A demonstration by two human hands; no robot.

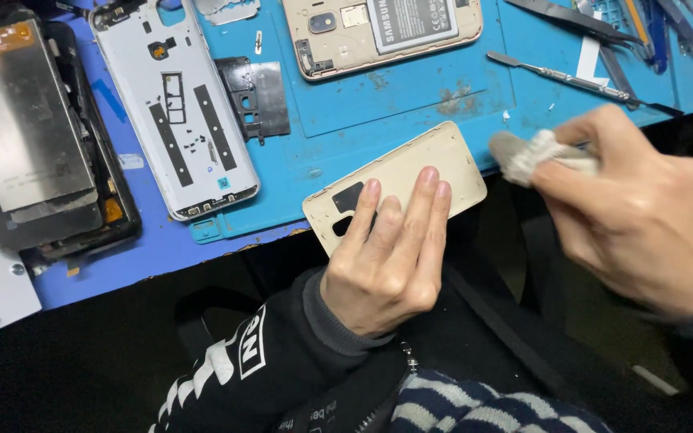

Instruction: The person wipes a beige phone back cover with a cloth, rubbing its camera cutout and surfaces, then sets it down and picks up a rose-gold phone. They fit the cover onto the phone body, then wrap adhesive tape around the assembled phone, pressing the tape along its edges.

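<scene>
The left hand (387,256) grasps a pale gold plastic phone back cover (411,180), inner face up, with the fingers (427,204) laid flat across its near half and the thumb hidden beneath; the cover juts out past the near edge of the blue silicone work mat (411,96), partly over the person's dark lap; the right hand (643,216) is clenched on a small crumpled grey-white wipe (527,156), pinched between thumb and fingers, and the wad sits just beside the cover's right corner, whether touching it I cannot tell; a black sleeve with white stripes (258,361) covers the left forearm; farther back on the mat lies a gold phone body with its grey battery exposed (382,32), face down and open; to the left of it rest a small black plastic bracket (257,95) and a long silver-white phone middle frame (174,108); at the far left lies a dark display assembly with a grey metal backing (34,136); slim metal prying tools and tweezers (587,80) lie along the mat's upper right.
</scene>
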